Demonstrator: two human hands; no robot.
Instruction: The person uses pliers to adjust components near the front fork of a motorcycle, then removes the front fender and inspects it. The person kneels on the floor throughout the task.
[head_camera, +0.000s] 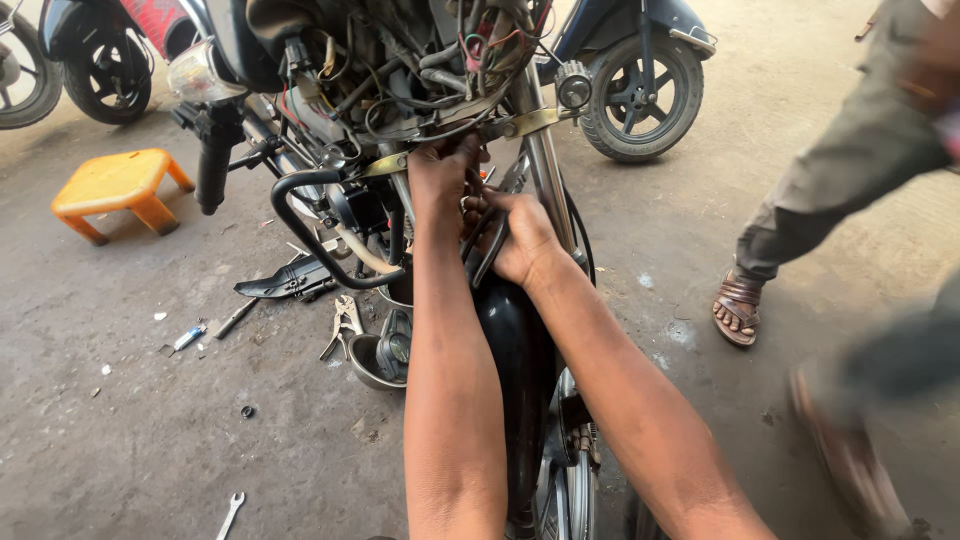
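Observation:
A motorcycle stands in front of me with its headlight off and a tangle of wires (440, 60) exposed above the black front mudguard (520, 340). My left hand (440, 172) reaches up under a brass-coloured bracket (520, 124) between the fork tubes; its fingers curl inward and what they grip is hidden. My right hand (522, 238) sits just below and to the right, next to the chrome fork tube (547, 175), closed around a black cable (485, 255) that loops down over the mudguard.
On the concrete floor at left lie pliers (343, 322), a detached headlight shell (380, 355), a black panel (290, 280) and a small wrench (230, 513). An orange stool (115, 185) stands farther left. Another person's sandalled foot (737, 305) is at right; a scooter wheel (640, 85) is behind.

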